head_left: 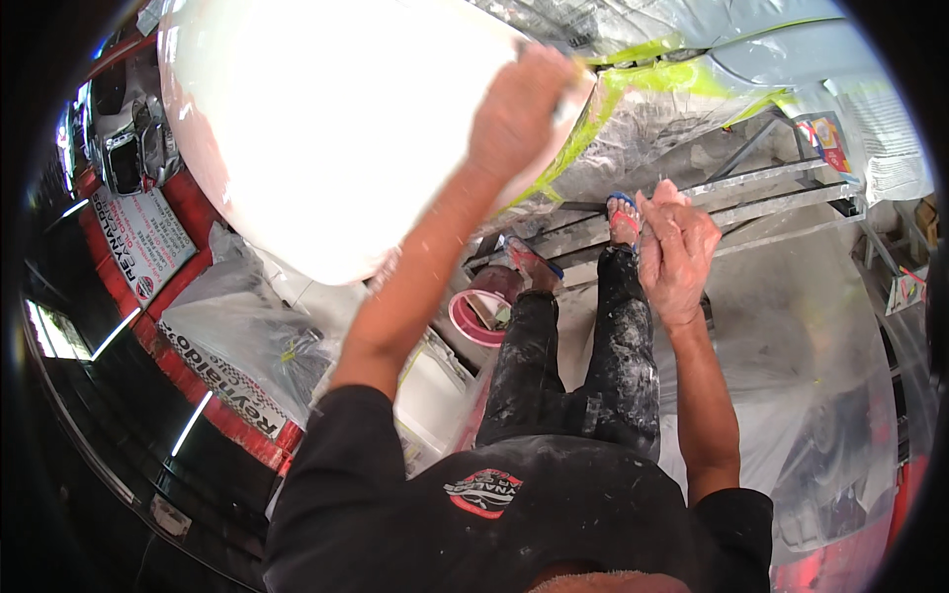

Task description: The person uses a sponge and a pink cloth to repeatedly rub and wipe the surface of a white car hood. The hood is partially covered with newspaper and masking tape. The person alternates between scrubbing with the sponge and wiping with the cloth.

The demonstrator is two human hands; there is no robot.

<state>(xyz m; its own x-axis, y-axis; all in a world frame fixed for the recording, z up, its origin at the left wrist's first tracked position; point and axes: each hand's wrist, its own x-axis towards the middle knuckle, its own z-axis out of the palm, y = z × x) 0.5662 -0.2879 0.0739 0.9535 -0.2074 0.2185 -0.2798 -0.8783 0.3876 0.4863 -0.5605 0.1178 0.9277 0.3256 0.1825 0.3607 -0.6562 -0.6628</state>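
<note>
If the left hand [519, 111], its grip too blurred to tell, overruns the white panel [346, 128] beneath it, bordering tape [593, 124] could lift; the right hand [678, 252], right of the panel, is curled, contents unclear.

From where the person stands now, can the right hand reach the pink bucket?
Probably not without bending: the pink bucket sits low, on the left side, and the legs stand between it and the right hand.

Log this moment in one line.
left hand at white curved panel, grip blurred; right hand off panel, grip unclear; round pink bucket below
</note>
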